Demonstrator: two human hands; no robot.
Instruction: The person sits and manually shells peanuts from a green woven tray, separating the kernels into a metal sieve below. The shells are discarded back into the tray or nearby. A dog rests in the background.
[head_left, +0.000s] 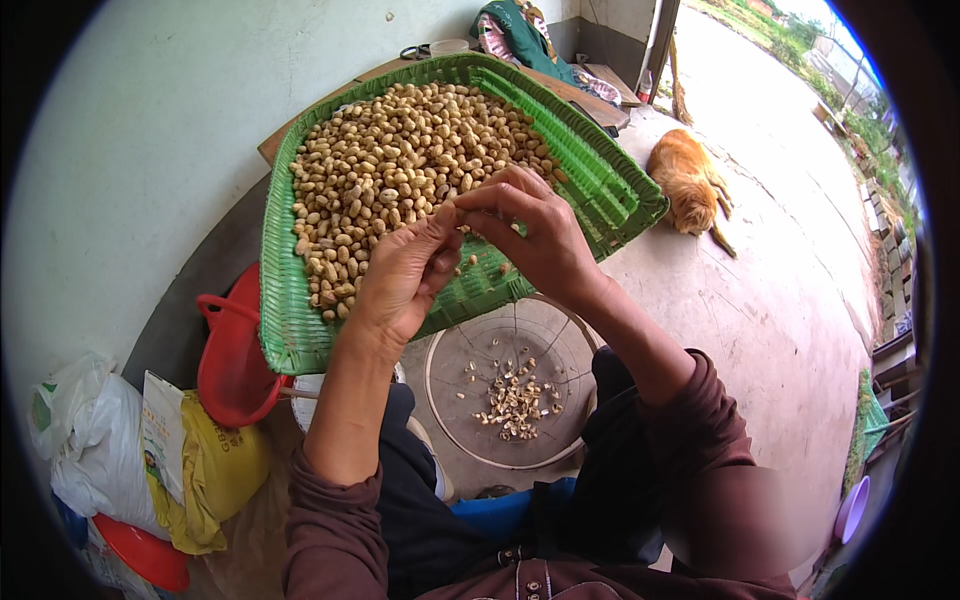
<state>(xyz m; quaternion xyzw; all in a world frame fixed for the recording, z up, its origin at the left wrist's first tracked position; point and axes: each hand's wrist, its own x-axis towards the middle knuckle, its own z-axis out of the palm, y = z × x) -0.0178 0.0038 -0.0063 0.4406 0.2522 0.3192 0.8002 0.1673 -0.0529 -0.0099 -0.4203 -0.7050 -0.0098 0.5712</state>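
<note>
A green woven plastic basket (281, 330) rests on a wooden bench, with a large heap of unshelled peanuts (397, 157) in it. Over the basket's near side, my left hand (409, 274) and my right hand (525, 225) meet at their fingertips. Thumbs and forefingers are pinched together around something small, mostly hidden, that may be a peanut. Below the hands, between my knees, a round mesh sieve (457, 431) lies low, holding scattered empty peanut shells (517, 401).
A red plastic basket (236, 360), a yellow sack (225, 465) and white bags (105, 450) stand at the left by the wall. An orange-brown dog (686, 180) lies on the concrete at the right. Clothing (525, 37) is piled behind the basket.
</note>
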